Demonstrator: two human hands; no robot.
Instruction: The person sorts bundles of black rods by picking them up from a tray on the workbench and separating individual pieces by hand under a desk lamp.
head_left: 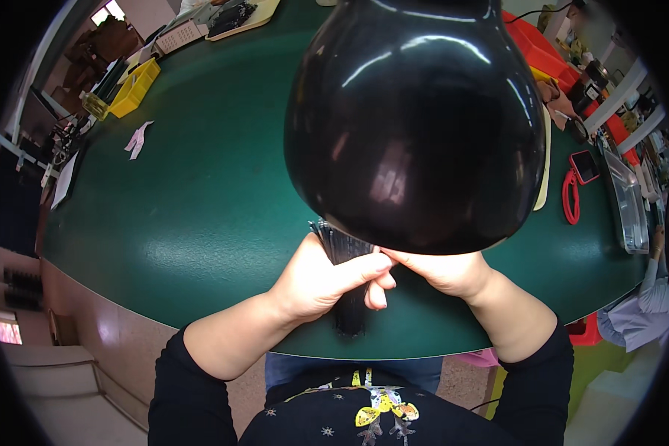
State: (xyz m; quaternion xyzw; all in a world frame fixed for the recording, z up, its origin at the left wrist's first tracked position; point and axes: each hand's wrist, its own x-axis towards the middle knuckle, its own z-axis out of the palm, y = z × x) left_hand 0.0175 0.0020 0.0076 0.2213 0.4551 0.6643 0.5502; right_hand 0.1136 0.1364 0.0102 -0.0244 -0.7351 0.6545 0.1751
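My left hand [316, 279] is closed around a bundle of thin black strips [349, 316] near the table's front edge. The bundle's upper ends fan out above the fist and its lower end hangs below it. Close beside it, my right hand [453, 273] reaches in with fingers drawn together, their tips near the left thumb. A large glossy black lamp shade [416, 141] hangs over both hands and hides most of the right fingers, so whatever they pinch cannot be made out.
The green table [201, 201] carries a pink paper scrap [137, 140] and a yellow bin [135, 88] at left. To the right lie a phone [584, 167] with a red strap and a clear plastic tray [626, 204]. Red bins [539, 52] stand behind the shade. Another person's sleeve [655, 286] shows far right.
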